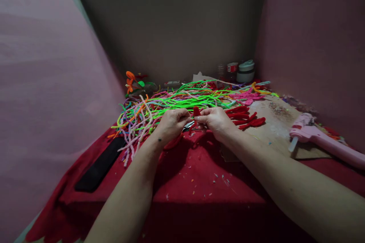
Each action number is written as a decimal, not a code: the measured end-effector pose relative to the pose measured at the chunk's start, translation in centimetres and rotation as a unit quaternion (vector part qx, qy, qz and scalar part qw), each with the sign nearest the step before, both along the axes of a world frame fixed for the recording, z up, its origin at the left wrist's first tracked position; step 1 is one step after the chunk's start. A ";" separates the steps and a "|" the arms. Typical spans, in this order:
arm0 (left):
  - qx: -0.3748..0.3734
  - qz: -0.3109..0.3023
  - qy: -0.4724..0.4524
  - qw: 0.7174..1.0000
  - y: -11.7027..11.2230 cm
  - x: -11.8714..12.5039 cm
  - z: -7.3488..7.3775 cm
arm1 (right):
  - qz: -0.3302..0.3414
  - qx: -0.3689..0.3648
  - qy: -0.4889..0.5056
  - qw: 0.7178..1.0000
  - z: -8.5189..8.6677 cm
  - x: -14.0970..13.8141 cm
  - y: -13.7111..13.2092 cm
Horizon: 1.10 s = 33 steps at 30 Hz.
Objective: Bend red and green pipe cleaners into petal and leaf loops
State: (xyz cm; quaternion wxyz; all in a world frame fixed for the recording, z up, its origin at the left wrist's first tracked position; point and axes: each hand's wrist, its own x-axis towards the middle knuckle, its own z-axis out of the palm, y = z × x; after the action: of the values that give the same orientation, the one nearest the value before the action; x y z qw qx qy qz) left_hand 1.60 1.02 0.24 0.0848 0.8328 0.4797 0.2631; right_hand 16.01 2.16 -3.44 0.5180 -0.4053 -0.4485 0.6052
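Between my two hands a fuzzy red pipe cleaner [196, 111] stands up, its tip bent into a loop. My right hand [215, 120] is closed, pinching it between thumb and fingers. On the other side my left hand [173, 122] is closed too, its fingertips pressed together close by the red piece; a red strand shows beneath this hand. Exactly where the left fingers grip is too small to see. Just below the fingers lies a metal tool [188, 125], partly hidden, perhaps scissors. Several red pipe-cleaner loops [245, 117] rest to the right of my right hand.
A heap of green, pink and other coloured pipe cleaners [188, 101] spreads behind my hands. A black flat object [99, 165] lies left on the red cloth [196, 186]. At right, a pink glue gun [310, 131] sits on a board [265, 140]. A lidded container [245, 71] stands at the back.
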 end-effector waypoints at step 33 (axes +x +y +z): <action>-0.355 -0.026 -0.475 0.805 0.4 1.7 -2.5 | 0.011 0.007 0.206 0.979 -0.4 0.0 0.1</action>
State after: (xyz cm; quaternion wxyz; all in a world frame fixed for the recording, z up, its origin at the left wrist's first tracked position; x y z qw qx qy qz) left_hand 3.28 1.40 -2.29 0.5987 0.5276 0.4170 0.4350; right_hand 15.97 2.29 -3.84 0.5958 -0.2636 -0.3411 0.6777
